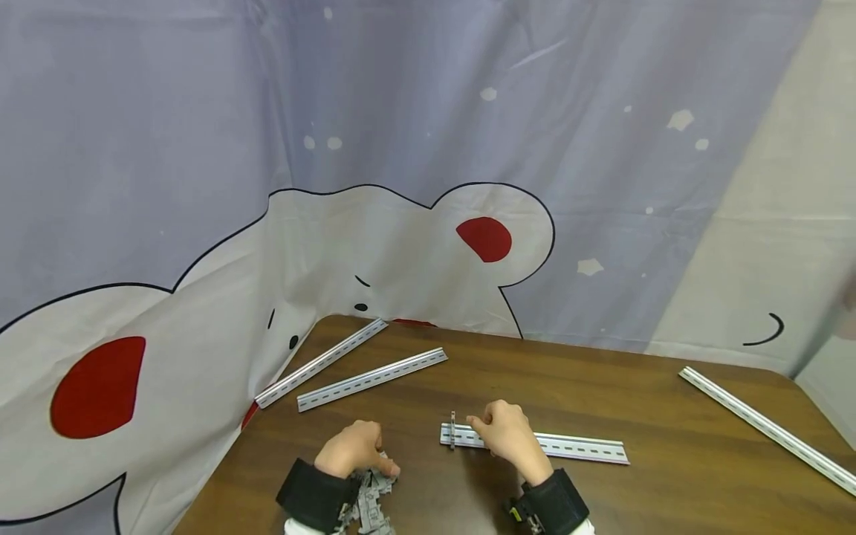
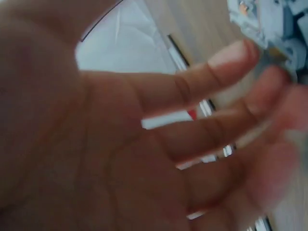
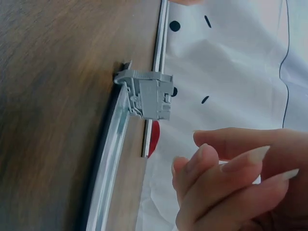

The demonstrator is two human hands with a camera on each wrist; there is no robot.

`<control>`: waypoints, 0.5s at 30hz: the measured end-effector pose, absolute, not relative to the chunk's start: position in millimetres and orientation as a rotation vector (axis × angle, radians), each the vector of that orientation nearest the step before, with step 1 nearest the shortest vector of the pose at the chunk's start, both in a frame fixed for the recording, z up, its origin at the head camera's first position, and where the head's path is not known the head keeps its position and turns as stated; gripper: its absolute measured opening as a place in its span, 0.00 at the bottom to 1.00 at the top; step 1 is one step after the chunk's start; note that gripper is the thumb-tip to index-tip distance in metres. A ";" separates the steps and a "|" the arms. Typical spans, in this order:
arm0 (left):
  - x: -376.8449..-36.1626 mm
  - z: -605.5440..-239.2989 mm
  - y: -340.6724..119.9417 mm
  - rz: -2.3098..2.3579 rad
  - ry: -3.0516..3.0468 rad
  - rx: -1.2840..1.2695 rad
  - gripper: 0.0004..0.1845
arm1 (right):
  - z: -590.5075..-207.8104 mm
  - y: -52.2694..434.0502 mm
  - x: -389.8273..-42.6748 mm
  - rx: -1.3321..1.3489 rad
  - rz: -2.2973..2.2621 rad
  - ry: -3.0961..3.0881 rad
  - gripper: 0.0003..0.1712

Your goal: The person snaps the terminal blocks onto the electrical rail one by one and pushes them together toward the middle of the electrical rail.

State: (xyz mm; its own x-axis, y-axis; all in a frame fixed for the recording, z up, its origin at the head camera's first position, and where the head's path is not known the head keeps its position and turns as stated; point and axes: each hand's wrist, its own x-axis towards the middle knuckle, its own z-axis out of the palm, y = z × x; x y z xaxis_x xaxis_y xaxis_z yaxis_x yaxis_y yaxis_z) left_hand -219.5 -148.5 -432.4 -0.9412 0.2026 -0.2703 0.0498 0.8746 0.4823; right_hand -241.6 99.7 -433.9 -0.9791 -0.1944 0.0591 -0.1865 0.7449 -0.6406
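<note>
A slotted metal DIN rail (image 1: 582,448) lies across the middle of the wooden table. Near its left end a grey terminal block (image 3: 151,96) stands upright on the rail. Just right of that block, my right hand (image 1: 510,435) hovers over the rail, its fingers loosely bent and nothing visible between them. At the front left, my left hand (image 1: 357,449) is over a heap of grey terminal blocks (image 1: 369,505). The left wrist view shows its fingers (image 2: 211,132) extended and blurred, fingertips at or beside some blocks (image 2: 276,29); contact is unclear.
Two more DIN rails lie at the back left, one at the table edge (image 1: 321,364) and one nearer (image 1: 371,380). Another rail (image 1: 769,431) slants along the right side. A printed cloth (image 1: 401,245) hangs behind the wooden table (image 1: 535,386).
</note>
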 end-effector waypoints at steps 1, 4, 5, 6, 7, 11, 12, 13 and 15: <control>-219.2 -432.2 -146.6 0.638 2.729 0.154 0.23 | -433.4 101.2 -241.7 -0.324 -1.073 2.925 0.25; -218.3 -433.2 -138.4 0.492 2.737 0.104 0.35 | -433.4 104.9 -241.6 -0.332 -1.068 2.919 0.24; -218.0 -434.2 -135.5 0.458 2.747 0.101 0.36 | -433.9 105.6 -241.8 -0.329 -1.061 2.915 0.24; -217.5 -435.0 -132.8 0.430 2.761 0.102 0.36 | -434.6 106.4 -241.6 -0.331 -1.055 2.913 0.24; -216.8 -435.6 -130.5 0.396 2.776 0.109 0.36 | -435.2 107.1 -241.4 -0.332 -1.049 2.911 0.24; -214.5 -437.1 -125.9 0.337 2.824 0.136 0.31 | -438.0 109.3 -241.3 -0.347 -1.032 2.898 0.24; -214.2 -436.8 -125.6 0.339 2.833 0.141 0.30 | -438.4 109.8 -241.4 -0.349 -1.031 2.893 0.24; -214.0 -436.5 -125.6 0.346 2.838 0.146 0.30 | -438.5 110.3 -241.5 -0.351 -1.033 2.887 0.24; -214.0 -435.3 -125.6 0.369 2.837 0.153 0.29 | -438.3 111.1 -241.5 -0.355 -1.038 2.881 0.24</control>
